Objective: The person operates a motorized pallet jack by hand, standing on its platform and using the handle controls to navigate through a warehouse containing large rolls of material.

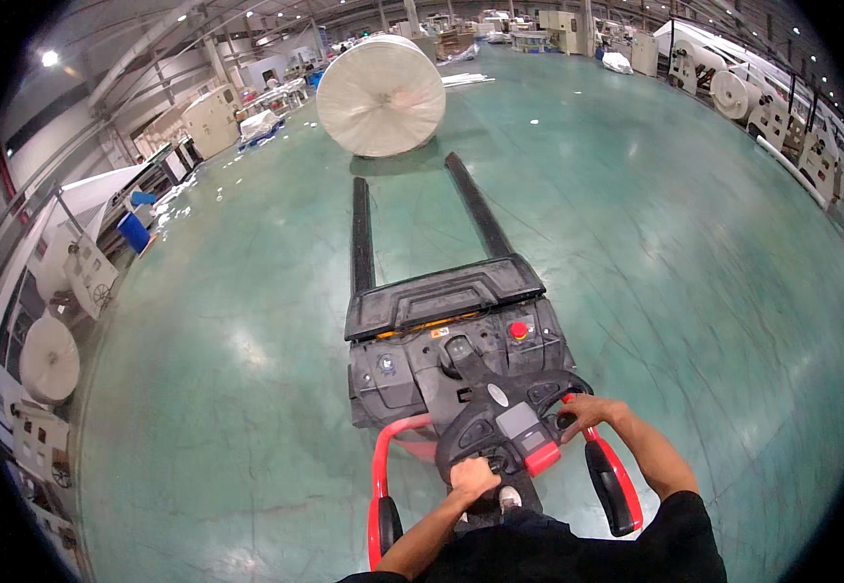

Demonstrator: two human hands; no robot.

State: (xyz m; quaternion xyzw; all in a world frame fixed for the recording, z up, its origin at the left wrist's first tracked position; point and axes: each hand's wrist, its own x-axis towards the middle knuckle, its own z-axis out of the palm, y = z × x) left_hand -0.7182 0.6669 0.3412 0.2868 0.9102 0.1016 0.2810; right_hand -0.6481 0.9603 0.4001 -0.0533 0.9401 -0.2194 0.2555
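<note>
I stand behind a black electric pallet truck (446, 301) and grip its control handle (513, 421), a wide black head with a grey panel and red end. My left hand (473, 476) is closed on the handle's left grip. My right hand (589, 414) is wrapped round its right side, the thumb near the controls. Two dark forks, the left fork (362, 233) and right fork (477, 206), point away from me with nothing on them. Beyond their tips a large whitish wrapped roll (380, 97) rests on the floor. A red button (519, 330) sits on the truck body.
Red side rails with black pads, a left rail (381, 466) and a right rail (618, 476), flank me. Machines and a smaller roll (50, 360) line the left wall. A blue bin (135, 232) stands there too. Along the far right are more rolls (731, 94) and equipment.
</note>
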